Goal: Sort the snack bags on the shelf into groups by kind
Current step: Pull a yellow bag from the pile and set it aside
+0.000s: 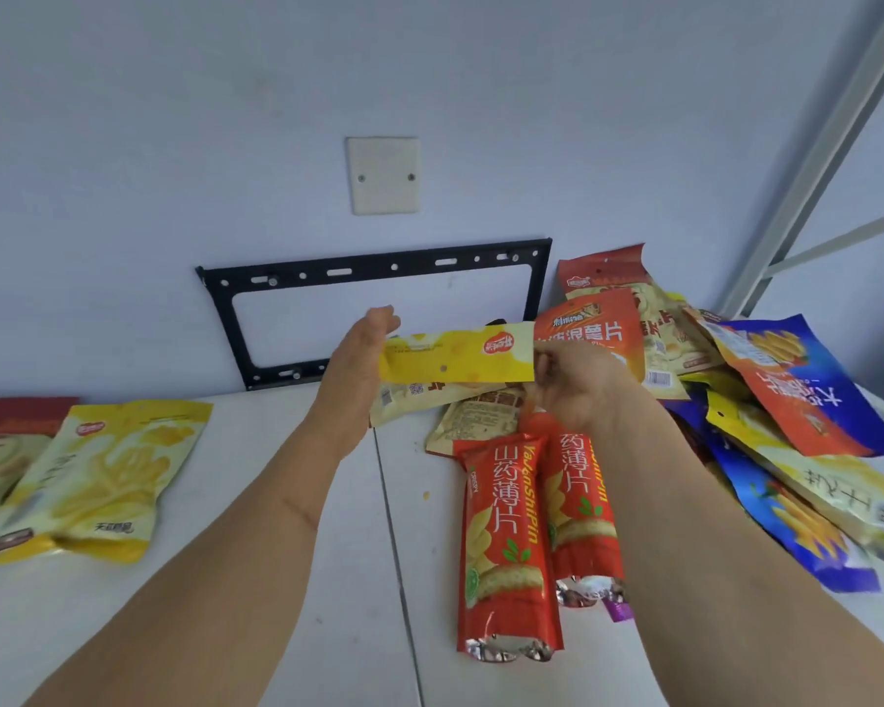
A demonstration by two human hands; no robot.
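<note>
Nearest you, two long red snack packs [506, 543] lie side by side on the white shelf [276, 579], foil ends toward you, plausibly a started group of one kind. Above and beyond them, held off the shelf: one yellow bag [455, 357], stretched flat between your hands, likely so its face can be read before it is assigned. Your left hand [358, 369] holds its left end; the fingers are hidden behind the bag, so how they lie cannot be told. Your right hand [577, 390] pinches its right end with curled fingers. Far left on the shelf: a pale yellow bag [103, 492] lying flat, overlapping a dark red bag [1, 451] at the frame edge; the yellow one looks akin to the bag in hand, so that side is the probable destination. Right side: an unsorted heap of orange, blue and yellow bags [766, 400], overlapping and tilted, reaching the far wall. Behind, on the wall: a black mounting bracket [378, 270] and a blank wall plate [384, 176].
</note>
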